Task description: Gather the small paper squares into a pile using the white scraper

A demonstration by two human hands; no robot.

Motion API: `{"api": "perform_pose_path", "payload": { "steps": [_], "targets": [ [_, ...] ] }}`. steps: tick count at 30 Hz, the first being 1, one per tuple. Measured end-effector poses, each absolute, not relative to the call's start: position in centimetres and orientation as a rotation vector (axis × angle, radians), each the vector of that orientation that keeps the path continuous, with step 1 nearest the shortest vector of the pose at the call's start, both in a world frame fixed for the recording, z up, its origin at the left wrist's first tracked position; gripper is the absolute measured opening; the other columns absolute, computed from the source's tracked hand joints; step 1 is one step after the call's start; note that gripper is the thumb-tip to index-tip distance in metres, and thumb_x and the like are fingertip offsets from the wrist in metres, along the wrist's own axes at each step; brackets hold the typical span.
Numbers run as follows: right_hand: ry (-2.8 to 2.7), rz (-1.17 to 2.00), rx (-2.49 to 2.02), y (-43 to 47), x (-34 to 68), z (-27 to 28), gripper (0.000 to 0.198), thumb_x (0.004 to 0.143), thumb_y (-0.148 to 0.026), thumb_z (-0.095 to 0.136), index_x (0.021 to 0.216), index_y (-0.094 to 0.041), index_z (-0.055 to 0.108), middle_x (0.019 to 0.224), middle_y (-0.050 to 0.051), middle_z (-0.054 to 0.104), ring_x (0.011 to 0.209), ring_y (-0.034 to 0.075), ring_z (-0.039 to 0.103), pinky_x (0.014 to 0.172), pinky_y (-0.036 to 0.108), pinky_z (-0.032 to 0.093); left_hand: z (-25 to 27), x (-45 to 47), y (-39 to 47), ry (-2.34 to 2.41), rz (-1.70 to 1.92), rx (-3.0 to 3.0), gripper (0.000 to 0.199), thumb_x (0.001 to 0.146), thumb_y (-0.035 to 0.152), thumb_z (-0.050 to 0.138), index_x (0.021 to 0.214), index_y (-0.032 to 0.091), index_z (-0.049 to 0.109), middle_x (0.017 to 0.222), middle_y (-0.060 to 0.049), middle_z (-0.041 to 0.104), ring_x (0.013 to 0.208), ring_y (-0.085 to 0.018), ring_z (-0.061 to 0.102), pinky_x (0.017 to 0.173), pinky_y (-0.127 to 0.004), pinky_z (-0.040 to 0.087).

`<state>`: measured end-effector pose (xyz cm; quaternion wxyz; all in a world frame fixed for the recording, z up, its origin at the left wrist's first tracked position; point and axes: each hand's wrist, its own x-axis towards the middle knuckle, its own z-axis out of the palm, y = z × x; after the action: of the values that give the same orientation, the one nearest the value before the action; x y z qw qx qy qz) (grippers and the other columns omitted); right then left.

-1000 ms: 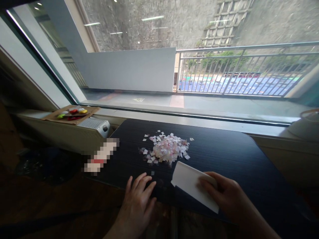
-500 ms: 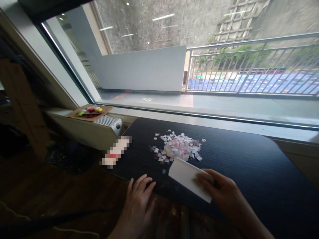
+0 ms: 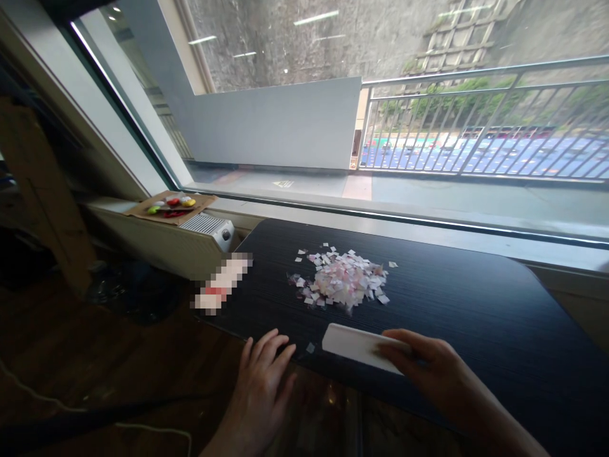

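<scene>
A heap of small cut paper scraps [image 3: 346, 278], white and pale pink, lies in the middle of the dark table [image 3: 451, 298]. In my right hand [image 3: 423, 352] is a stiff white card [image 3: 354, 343], held low on the near side of the heap and apart from it. One lone scrap [image 3: 311, 348] sits left of the card, close to the table's front edge. My left hand [image 3: 266, 368] rests at that edge with its fingers spread, holding nothing, and its fingertips are near the lone scrap.
A blurred-out strip [image 3: 222, 284] lies at the table's left end. Beyond it, a brown sheet [image 3: 137, 208] with small colourful items rests on the ledge beside a white slotted device [image 3: 209, 227]. A large window runs behind the table. A pale cord [image 3: 152, 426] trails over the floor.
My right hand has drawn the card away from the heap towards the front edge and tipped it. The lone scrap has shifted nearer that edge. My left hand stays nearly still.
</scene>
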<state>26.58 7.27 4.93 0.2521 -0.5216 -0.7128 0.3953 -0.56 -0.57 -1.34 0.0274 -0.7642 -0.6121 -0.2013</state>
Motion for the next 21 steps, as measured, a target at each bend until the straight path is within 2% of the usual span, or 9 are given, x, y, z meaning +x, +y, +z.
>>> {"api": "perform_pose_path", "payload": {
  "steps": [4, 9, 16, 21],
  "targets": [
    [-1.737, 0.935, -1.566, 5.2, 27.6, 3.9, 0.035, 0.075, -0.049, 0.060, 0.084, -0.018, 0.074, 0.058, -0.001, 0.064, 0.055, 0.014, 0.055, 0.051, 0.019, 0.042, -0.9, 0.2, -0.2, -1.868, -0.629, -2.384, 0.035, 0.080, 0.015, 0.046, 0.111, 0.025, 0.058, 0.115, -0.009, 0.063, 0.115, -0.029, 0.053, 0.092, -0.061, 0.042],
    [-1.640, 1.033, -1.568, 3.8, 27.1, 3.3, 0.033, 0.074, -0.049, 0.061, 0.080, -0.019, 0.075, 0.056, -0.003, 0.064, 0.052, 0.012, 0.055, 0.045, 0.017, 0.039, -0.6, 0.9, 0.0, -1.867, -0.625, -2.385, 0.034, 0.079, 0.014, 0.046, 0.109, 0.024, 0.060, 0.113, -0.010, 0.063, 0.114, -0.029, 0.054, 0.092, -0.060, 0.042],
    [-1.549, 0.978, -1.618, 3.7, 27.6, 3.2, 0.034, 0.071, -0.049, 0.062, 0.080, -0.019, 0.075, 0.055, -0.003, 0.062, 0.052, 0.013, 0.054, 0.046, 0.017, 0.041, -0.4, 1.3, 0.0, -1.835, -0.619, -2.419, 0.037, 0.079, 0.013, 0.046, 0.111, 0.024, 0.060, 0.115, -0.009, 0.063, 0.115, -0.027, 0.053, 0.096, -0.057, 0.041],
    [-1.567, 1.051, -1.547, 3.2, 27.7, 2.8, 0.029, 0.072, -0.046, 0.063, 0.076, -0.020, 0.075, 0.055, -0.003, 0.062, 0.051, 0.012, 0.053, 0.045, 0.017, 0.039, -0.5, 1.2, 0.0, -1.858, -0.617, -2.412, 0.036, 0.080, 0.014, 0.045, 0.111, 0.023, 0.060, 0.115, -0.009, 0.063, 0.115, -0.027, 0.052, 0.096, -0.057, 0.040]
  ]
}}
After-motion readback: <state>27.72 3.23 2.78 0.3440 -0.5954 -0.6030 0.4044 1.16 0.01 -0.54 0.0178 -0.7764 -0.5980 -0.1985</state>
